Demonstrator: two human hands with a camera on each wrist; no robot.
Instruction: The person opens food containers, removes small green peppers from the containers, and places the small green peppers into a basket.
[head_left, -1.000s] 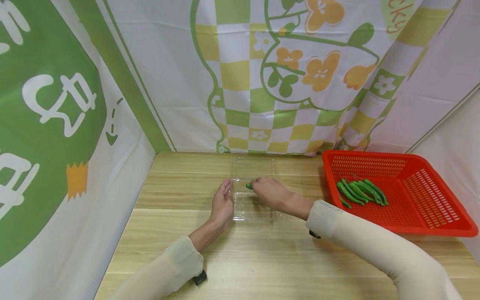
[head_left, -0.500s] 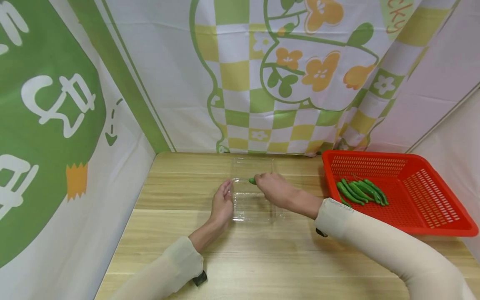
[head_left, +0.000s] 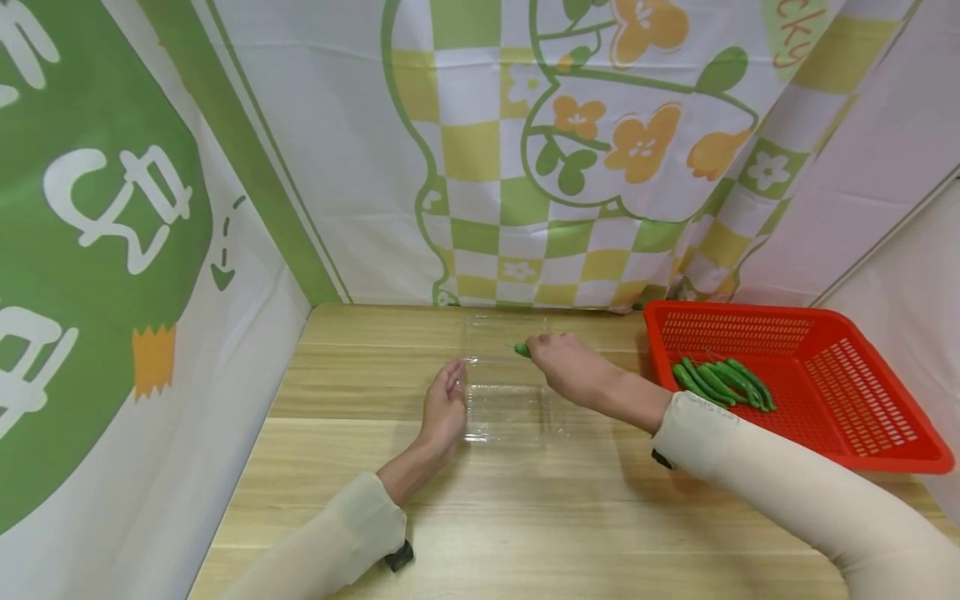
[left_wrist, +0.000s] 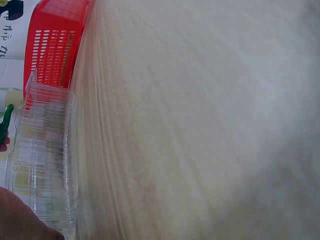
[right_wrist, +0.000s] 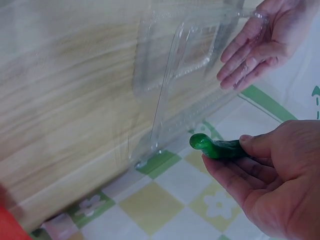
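Note:
A clear plastic clamshell box [head_left: 506, 414] stands unlatched on the table, its two halves spread one behind the other. At its left side my left hand [head_left: 444, 408] holds the edge, with thumb and fingers at the rim; in the right wrist view the left fingers [right_wrist: 245, 55] show through the plastic. Above the box's right side, my right hand [head_left: 573, 367] pinches a green chili pepper [right_wrist: 215, 148] between thumb and fingers. One end of the pepper sticks out to the left; the rest is hidden by the hand in the head view.
A red plastic basket [head_left: 862, 400] with slotted walls stands at the right, with several green chili peppers [head_left: 723, 382] heaped in its left part. A printed curtain [head_left: 517, 208] hangs behind the wooden table [head_left: 450, 533]. White cloth walls rise on both sides.
My right hand has moved right and slightly away from me with the chili pepper, from over the box's middle to its right side. The left hand and box stay put.

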